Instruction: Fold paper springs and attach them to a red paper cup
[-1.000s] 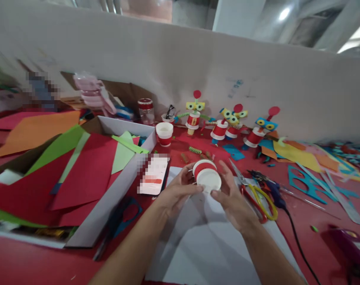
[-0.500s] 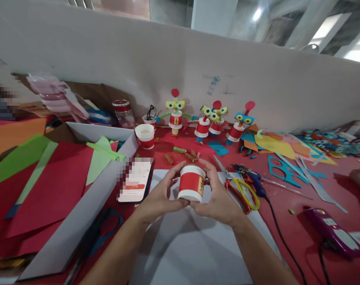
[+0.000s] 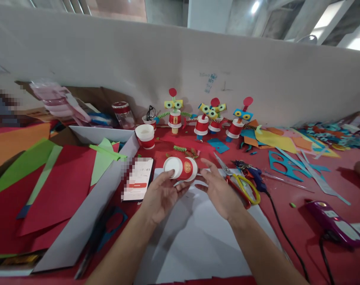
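Note:
A red and white paper cup (image 3: 187,169) lies on its side in the air, its white bottom turned to the left and a gold round emblem on its red band. My left hand (image 3: 163,194) grips it from below, the thumb on the white end. Just right of the cup, my right hand (image 3: 220,190) is apart from it with fingers spread and nothing in them. Beneath both hands is a large white sheet (image 3: 203,241). Behind the cup lie several coiled paper springs (image 3: 180,149).
Several paper-cup robot figures (image 3: 202,126) stand along the wall. Scissors (image 3: 242,186) and a blue glue gun (image 3: 257,180) lie to the right, before a purple device (image 3: 336,223). At left are a phone (image 3: 138,180), stacked cups (image 3: 145,136) and a box (image 3: 79,206) of coloured paper.
The cup has turned from upright onto its side and moved slightly left and up. My right hand has let go of it; my left hand keeps hold.

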Demonstrator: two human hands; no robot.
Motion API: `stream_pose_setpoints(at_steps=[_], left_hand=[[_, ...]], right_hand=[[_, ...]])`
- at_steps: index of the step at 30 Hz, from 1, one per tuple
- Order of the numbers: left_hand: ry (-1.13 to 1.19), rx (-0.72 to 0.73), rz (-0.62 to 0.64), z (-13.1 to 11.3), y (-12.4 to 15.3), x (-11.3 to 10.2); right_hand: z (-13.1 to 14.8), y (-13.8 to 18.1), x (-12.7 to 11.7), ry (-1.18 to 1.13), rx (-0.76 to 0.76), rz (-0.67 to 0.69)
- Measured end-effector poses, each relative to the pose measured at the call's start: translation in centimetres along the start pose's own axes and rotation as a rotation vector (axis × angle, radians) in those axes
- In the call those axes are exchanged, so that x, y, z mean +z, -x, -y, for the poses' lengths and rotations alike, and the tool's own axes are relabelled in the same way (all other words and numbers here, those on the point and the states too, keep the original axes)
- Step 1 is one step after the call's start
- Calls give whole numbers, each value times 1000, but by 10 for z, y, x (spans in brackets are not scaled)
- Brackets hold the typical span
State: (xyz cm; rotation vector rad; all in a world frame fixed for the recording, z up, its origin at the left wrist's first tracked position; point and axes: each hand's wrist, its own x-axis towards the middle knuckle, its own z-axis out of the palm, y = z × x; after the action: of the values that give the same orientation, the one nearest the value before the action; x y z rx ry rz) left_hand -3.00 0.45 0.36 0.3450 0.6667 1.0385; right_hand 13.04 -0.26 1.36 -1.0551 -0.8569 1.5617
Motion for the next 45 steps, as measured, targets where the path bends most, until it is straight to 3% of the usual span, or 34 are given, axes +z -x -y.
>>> stream_pose_setpoints(at_steps=[2,6,9,12,15,19,23,26,30,32,36,38,41,45], left_hand=[[-22,-15,24,3,1,1],[-244,60,-64,12,1,1],[-311,91,-37,13,2,1],[-263,65,-15,6,2,0],[-276,15,-24,-1,2,-1],[-396,-15,-8,-3,3,-3],[-460,-25,-25,-4,4,-5],[-485,53,-130,-4,-1,-10],[-596,274,-321,-3,-8,-19],[-640,325,-330,-3,-10,-21],[-721,282,-216,-1,-11,-21],[-769,332,-221,-1,-13,-23],[-761,463,-306,-1,-16,-28],[-715,526,-437,-4,-18,-30]], right_hand=[[-4,1,2,24,1,13],[-9,3,3,94,-18,-7],[-9,1,2,108,-19,-56],[-6,-3,-3,66,78,-52],[-4,-7,-8,61,181,37],[-3,-8,-10,132,212,93],[-6,-8,-10,209,200,41],[-10,-13,-14,266,104,-71],[-10,-22,-21,233,-58,-304],[-8,-25,-24,177,-102,-368],[-4,-24,-25,152,-130,-380],[-4,-22,-23,195,-122,-360],[-5,-20,-22,263,-110,-331],[-5,-19,-21,282,-111,-316]])
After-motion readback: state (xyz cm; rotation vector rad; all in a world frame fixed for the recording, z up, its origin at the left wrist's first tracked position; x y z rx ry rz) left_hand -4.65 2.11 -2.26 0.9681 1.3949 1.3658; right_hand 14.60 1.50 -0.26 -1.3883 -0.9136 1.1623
